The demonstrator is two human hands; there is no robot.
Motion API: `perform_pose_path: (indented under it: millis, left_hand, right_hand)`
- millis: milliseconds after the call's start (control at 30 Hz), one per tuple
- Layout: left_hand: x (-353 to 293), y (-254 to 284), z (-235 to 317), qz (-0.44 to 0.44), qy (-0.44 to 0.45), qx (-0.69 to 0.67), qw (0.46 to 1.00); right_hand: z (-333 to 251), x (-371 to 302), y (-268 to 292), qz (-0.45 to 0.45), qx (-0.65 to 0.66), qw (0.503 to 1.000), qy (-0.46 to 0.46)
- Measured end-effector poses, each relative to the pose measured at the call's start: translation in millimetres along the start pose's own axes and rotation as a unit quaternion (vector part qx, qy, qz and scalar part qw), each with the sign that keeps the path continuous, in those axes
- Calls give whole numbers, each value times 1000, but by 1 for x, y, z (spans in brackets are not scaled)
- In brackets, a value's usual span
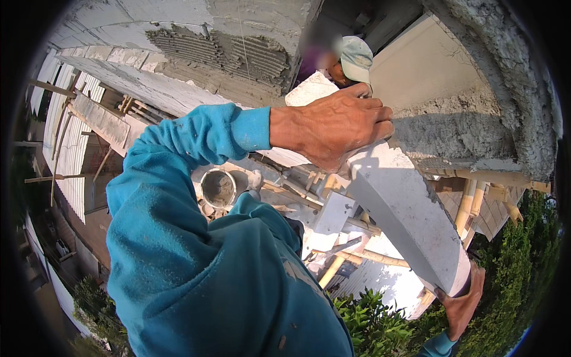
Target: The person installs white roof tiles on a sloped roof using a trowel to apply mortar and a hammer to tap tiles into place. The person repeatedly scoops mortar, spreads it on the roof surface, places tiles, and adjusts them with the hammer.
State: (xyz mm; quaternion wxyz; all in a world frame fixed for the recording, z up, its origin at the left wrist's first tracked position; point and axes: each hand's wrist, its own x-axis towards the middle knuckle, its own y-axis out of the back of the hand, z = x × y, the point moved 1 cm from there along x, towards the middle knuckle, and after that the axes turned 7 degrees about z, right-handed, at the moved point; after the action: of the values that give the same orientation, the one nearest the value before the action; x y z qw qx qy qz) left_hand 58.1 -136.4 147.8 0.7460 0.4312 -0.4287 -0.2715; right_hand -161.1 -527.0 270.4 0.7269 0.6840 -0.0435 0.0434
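Observation:
A long pale-grey building block (410, 208) slants down across the right middle, held up between my two hands. My left hand (339, 125), reaching across from the left in a blue sleeve, is closed over the block's upper end. At the lower right end, my right hand (464, 300) grips the block from the outside and beneath; some of its fingers are hidden. Just beyond my left hand is another whitish block (310, 90). To the right of the upper end lies a ledge coated with rough grey mortar (455, 128).
A person in a pale cap (357, 58) is behind the wall opening. Mortar sits in a bucket (217, 188) below. Lower down are a white block (332, 215) and bamboo poles (467, 205). A block wall (220, 53) with combed mortar runs along the upper left.

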Motion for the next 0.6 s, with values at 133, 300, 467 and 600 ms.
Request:
perform_pose_path:
  millis: [133,300,467,600]
  left_hand:
    - [-27,16,-33,22,32,71,997]
    - [-51,23,-57,31,68,103,992]
    - [-64,27,-66,13,106,131,986]
    - [-71,35,-72,-3,105,208,972]
  right_hand:
    - [-15,51,-31,31,39,997,57]
    - [-45,100,-46,1,96,994,60]
    - [-60,126,-64,7,129,985,112]
    - [-52,142,-96,38,112,982,148]
